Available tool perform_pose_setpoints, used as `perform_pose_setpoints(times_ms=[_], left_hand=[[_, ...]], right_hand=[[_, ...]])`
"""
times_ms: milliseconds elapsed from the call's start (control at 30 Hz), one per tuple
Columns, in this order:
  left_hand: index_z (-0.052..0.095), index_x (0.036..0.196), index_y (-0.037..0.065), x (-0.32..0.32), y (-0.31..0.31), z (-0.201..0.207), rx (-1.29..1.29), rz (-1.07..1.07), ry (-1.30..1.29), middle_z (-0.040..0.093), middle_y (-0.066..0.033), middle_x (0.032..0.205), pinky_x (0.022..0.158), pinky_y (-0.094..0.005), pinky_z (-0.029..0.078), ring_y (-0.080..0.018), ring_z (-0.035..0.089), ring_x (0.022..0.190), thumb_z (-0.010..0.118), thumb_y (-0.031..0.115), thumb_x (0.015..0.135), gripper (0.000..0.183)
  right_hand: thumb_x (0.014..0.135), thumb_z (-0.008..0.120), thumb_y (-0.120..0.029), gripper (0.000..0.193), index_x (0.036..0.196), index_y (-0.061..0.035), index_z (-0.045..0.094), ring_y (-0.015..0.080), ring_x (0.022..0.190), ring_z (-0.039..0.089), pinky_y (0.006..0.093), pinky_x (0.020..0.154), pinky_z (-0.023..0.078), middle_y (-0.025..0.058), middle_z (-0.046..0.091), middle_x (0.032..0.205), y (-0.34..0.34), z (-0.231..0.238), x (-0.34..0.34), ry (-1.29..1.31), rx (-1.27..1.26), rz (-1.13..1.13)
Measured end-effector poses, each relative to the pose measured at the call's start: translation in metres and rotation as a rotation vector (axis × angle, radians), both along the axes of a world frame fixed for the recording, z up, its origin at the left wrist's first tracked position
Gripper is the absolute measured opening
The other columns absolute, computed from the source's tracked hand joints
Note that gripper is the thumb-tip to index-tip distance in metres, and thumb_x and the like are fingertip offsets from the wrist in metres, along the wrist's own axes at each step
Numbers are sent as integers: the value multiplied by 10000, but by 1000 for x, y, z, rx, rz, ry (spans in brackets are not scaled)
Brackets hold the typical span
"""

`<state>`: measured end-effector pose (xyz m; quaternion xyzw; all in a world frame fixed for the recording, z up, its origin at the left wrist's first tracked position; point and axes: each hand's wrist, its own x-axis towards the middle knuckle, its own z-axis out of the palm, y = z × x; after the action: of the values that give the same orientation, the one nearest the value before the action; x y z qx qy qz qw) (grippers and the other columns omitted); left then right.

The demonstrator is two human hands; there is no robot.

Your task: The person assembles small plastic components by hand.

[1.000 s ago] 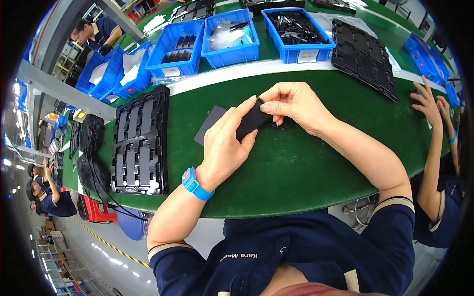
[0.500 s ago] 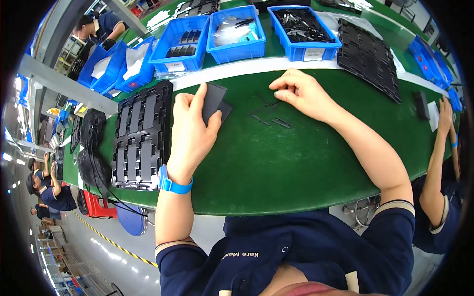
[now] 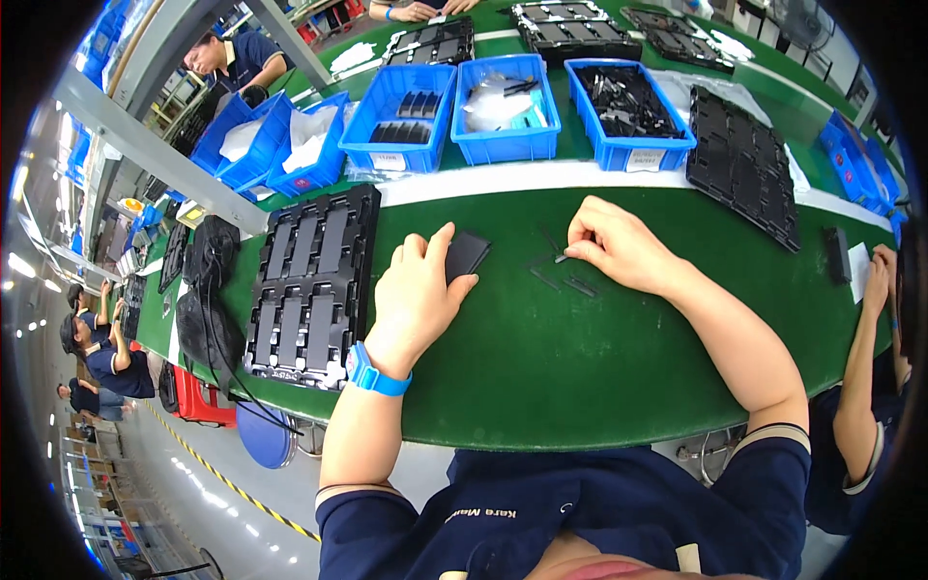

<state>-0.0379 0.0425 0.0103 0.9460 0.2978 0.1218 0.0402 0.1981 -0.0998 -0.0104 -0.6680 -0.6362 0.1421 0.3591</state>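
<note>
My left hand [image 3: 414, 295], with a blue band at its wrist, is closed on a few flat dark grey plates [image 3: 468, 253] by their edge, thumb on the near side. To the right, my right hand [image 3: 619, 247] has thumb and forefinger pinched at the end of a thin dark strip [image 3: 560, 258], just over the green table [image 3: 541, 377]. Several more thin black strips [image 3: 580, 286] lie loose beside its fingertips. Left of my left hand rests a black moulded tray [image 3: 364, 237] with dark plates in its slots.
Blue bins stand along the far side: one with black parts [image 3: 403, 103], one with clear bags [image 3: 495, 102], one with black pieces [image 3: 626, 102]. Another black tray [image 3: 742, 164] lies far right. A black bag [image 3: 210, 290] sits at left. A co-worker's hand [image 3: 878, 275] is at right.
The view has shifted, so the table sits lower. The plates in my left hand, fanned apart before, are now nearly lined up. My right fingers now pinch at a strip.
</note>
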Motion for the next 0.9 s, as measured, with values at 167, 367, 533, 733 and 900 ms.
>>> perform_pose_setpoints(times_ms=[167,367,533,733,900], left_hand=[[449,1337,89,1,6,0,-17,77,-22,537,-153,1010,717,-432,530,-336,576,952,709,322,802,639],[456,1333,75,1,4,2,-20,42,-50,492,-141,1046,728,-418,524,-313,536,984,766,315,753,701],[487,1314,54,3,2,9,-23,9,-142,473,-137,1046,811,-402,460,-306,492,959,789,253,731,686],[489,1301,59,6,6,8,52,-70,-236,465,-181,1182,912,-429,426,-363,471,1065,802,192,704,688],[505,1285,65,2,8,9,111,-33,-235,422,-200,1291,919,-443,413,-378,429,1185,828,219,663,718]], right_hand=[[865,644,-120,132,884,-29,550,244,788,575,346,707,463,98,549,856,3,6,2,106,-61,-9],[891,560,-18,147,1034,-35,587,252,903,559,339,809,454,100,535,948,4,4,3,6,41,66],[876,547,12,135,992,-30,604,263,903,546,339,825,447,96,520,941,9,2,6,86,45,76],[845,552,41,139,966,-15,592,157,822,514,272,760,424,49,523,897,15,1,13,285,44,62],[844,607,16,99,930,-26,582,61,691,431,209,632,374,-11,508,826,16,-1,11,351,-43,58]])
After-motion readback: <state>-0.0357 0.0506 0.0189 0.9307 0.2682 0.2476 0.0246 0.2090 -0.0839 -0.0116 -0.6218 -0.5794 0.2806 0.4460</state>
